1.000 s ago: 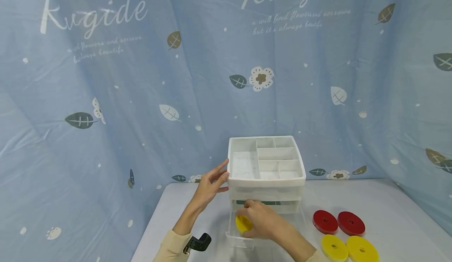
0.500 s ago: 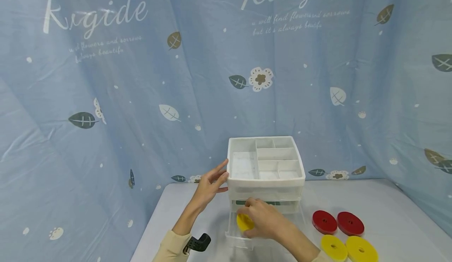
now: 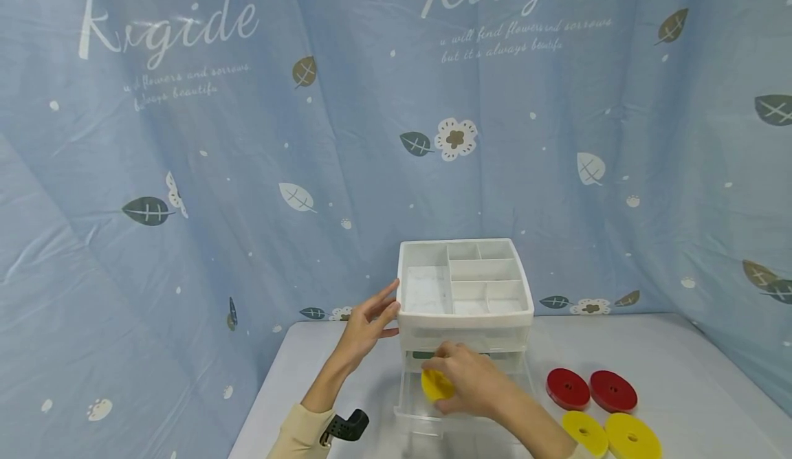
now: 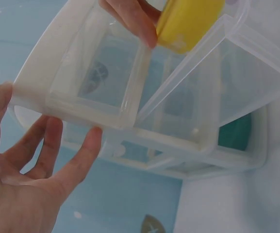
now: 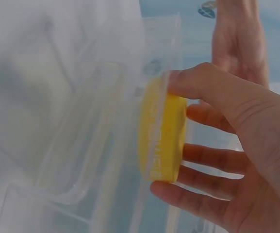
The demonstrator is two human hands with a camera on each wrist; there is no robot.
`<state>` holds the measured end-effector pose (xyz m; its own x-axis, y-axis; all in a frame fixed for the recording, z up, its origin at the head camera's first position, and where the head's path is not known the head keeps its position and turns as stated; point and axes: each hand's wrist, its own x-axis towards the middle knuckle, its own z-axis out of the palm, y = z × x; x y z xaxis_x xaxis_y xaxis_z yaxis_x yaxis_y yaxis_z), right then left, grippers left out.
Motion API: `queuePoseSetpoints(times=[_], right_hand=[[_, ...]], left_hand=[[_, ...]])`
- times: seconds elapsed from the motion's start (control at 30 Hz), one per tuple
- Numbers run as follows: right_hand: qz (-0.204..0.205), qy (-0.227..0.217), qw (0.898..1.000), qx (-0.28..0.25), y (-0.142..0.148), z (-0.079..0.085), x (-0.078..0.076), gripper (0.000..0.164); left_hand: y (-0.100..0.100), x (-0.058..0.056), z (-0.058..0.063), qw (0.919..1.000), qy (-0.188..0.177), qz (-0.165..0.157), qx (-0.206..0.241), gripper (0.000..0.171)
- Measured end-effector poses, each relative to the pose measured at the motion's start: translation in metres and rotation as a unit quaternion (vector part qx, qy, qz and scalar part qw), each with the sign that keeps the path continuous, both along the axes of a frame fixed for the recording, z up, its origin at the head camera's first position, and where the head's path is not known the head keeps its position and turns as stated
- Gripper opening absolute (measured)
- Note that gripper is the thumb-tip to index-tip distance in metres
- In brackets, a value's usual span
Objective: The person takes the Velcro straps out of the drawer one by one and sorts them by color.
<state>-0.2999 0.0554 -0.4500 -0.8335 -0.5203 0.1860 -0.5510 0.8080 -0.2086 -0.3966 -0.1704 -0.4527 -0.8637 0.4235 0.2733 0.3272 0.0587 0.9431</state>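
My right hand [image 3: 473,383] grips a yellow disc [image 3: 436,385] by its edge, over the pulled-out clear drawer [image 3: 411,409] of a white plastic drawer organizer [image 3: 467,320]. In the right wrist view, thumb and fingers wrap round the rim of the disc [image 5: 161,131], which has raised lettering and stands on edge behind the clear drawer wall. My left hand [image 3: 365,327] rests its fingertips on the organizer's left side, fingers spread. The left wrist view shows these fingertips [image 4: 96,136] along the white frame.
Two red discs [image 3: 568,389] and two yellow discs [image 3: 634,437] lie on the white table right of the organizer. Something green [image 4: 234,133] shows inside the organizer. A blue printed curtain [image 3: 346,136] hangs behind the table.
My right hand has shifted a little to the right and up with the yellow disc in its grip. The left hand stays against the organizer.
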Motion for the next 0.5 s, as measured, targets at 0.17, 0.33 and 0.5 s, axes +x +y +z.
queuePoseSetpoints(times=[0.17,0.33,0.5], right_hand=[[-0.005,0.010,1.000,-0.005,0.006,0.005,0.003,0.044],[-0.014,0.004,1.000,-0.013,0.012,0.010,0.008,0.044],[-0.024,-0.004,0.999,-0.025,0.021,0.015,0.014,0.043]], left_hand=[[0.000,0.000,-0.001,1.0000,0.005,0.003,0.000,0.051],[-0.001,0.000,-0.001,0.9999,0.014,0.008,-0.003,0.050],[-0.001,0.000,0.000,0.9998,0.018,0.006,-0.003,0.050]])
